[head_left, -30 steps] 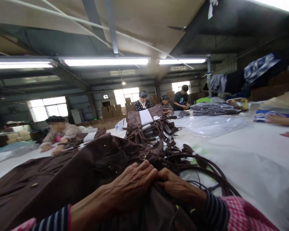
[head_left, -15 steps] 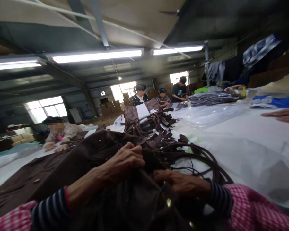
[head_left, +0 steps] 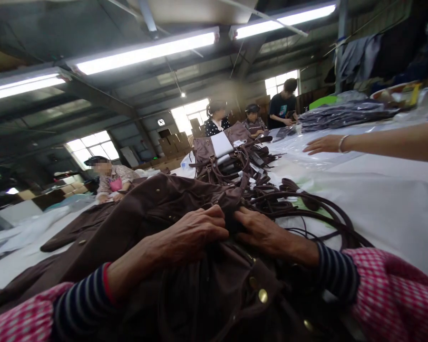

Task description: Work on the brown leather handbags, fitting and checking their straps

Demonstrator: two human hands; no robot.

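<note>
A dark brown handbag [head_left: 231, 289] with gold-coloured snaps and a zipper lies right in front of me. My left hand [head_left: 199, 230] is closed on the edge of its opening, the fingers curled over the fabric. Across the opening, my right hand [head_left: 267, 232] has its fingers bent down into the bag's edge, and the fingertips are hidden in the dark fabric. More brown bag fabric [head_left: 128, 213] spreads to the left, dotted with small metal studs. Brown straps [head_left: 328, 213] loop out to the right of my right hand.
Stacked brown bags [head_left: 203, 147] with white wrapping stand beyond my hands. Another person's arm [head_left: 378, 142] reaches in from the right over the white table [head_left: 388, 199]. Plastic-wrapped packs [head_left: 345, 114] lie farther back. Several co-workers are around the table, one [head_left: 114, 178] at left.
The view has tilted and shifted. My right hand has moved closer to my left at the bag's opening. The other person's arm at right now reaches farther in.
</note>
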